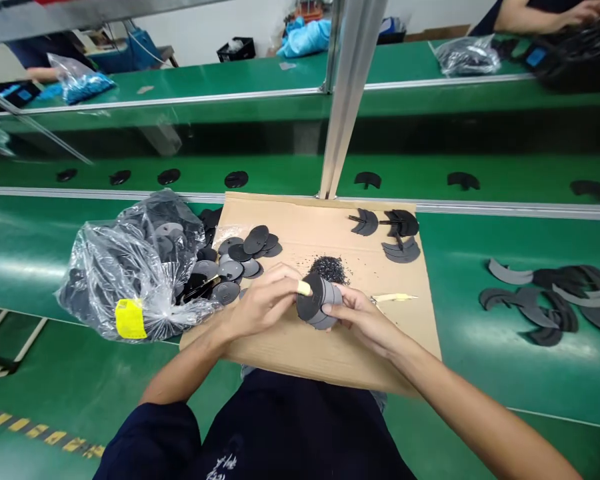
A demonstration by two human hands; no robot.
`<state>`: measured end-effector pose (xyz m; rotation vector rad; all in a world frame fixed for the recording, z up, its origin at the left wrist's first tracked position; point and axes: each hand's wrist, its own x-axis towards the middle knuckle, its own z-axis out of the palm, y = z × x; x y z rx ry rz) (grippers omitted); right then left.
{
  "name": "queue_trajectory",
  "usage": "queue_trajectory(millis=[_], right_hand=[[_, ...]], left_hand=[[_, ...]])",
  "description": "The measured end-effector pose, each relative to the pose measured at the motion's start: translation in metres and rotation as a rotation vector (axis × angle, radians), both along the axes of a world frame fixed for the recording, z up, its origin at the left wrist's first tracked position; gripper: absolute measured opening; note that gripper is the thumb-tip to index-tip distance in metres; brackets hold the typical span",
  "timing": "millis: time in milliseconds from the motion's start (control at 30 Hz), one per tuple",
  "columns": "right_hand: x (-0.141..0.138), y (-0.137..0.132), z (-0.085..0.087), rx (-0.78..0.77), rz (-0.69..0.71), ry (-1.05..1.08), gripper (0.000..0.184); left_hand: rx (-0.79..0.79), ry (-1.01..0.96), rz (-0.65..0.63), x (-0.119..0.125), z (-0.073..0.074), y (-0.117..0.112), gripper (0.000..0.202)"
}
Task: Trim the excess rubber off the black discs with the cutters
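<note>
Both my hands meet over a sheet of cardboard (330, 347). My left hand (263, 303) is closed on a stack of black plastic discs (316, 303), its thumb capped by a yellowish finger cot. My right hand (363, 319) grips the same stack from the other side, fingers wrapped under it. Just beyond the stack lies a small heap of black shavings (330, 268). Loose black discs (247, 253) spill onto the cardboard from a clear plastic bag (130, 273) at my left.
A thin cream-handled tool (393, 297) lies right of my hands. Trimmed half-disc pieces (397, 233) sit at the cardboard's far right; curved black scraps (555, 300) lie on the green bench. More pieces ride the conveyor (280, 175) beyond. A metal post (345, 100) rises ahead. Other people's arms show at the far corners.
</note>
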<state>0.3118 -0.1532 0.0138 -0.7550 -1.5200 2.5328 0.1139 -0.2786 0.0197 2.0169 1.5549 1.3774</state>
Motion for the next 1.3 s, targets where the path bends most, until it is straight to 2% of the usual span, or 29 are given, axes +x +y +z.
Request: queue_trajectory(millis=[67,200,400,533,633,700,867,1033,1133,1300], right_hand=[[0.000,0.000,0.003,-0.033,0.017,0.015,0.038],[0.001,-0.001,0.003,-0.017,0.012,0.019,0.041],[0.002,-0.005,-0.004,0.135,-0.051,-0.033,0.048],[0.005,-0.004,-0.003,0.341,-0.068,-0.023,0.044],[0.008,-0.007,-0.001,0.554,-0.142,0.016,0.034],[0.009,-0.010,0.000,0.708,-0.191,0.042,0.027],[0.012,-0.016,0.003,1.026,-0.173,0.207,0.008],[0.016,-0.006,0.003,1.382,-0.123,0.313,0.017],[0.020,-0.002,0.004,1.458,-0.058,0.319,0.021],[0.022,-0.002,0.009,1.449,-0.047,0.371,0.024]], left_hand=[[-0.007,0.005,0.009,0.010,-0.006,-0.005,0.022],[-0.021,-0.017,0.040,0.012,-0.011,-0.005,0.022],[-0.019,0.042,0.054,0.018,-0.015,-0.007,0.030],[-0.016,-0.029,0.056,0.025,-0.020,-0.010,0.033],[-0.076,-0.234,0.151,0.032,-0.021,-0.010,0.034],[-0.096,-0.284,0.198,0.037,-0.018,-0.008,0.038],[0.028,-0.109,0.186,0.042,-0.005,-0.003,0.022],[0.092,0.079,0.185,0.039,0.004,-0.006,0.018],[0.102,0.074,0.142,0.039,0.008,-0.005,0.022],[0.140,0.039,0.100,0.042,0.013,-0.001,0.020]])
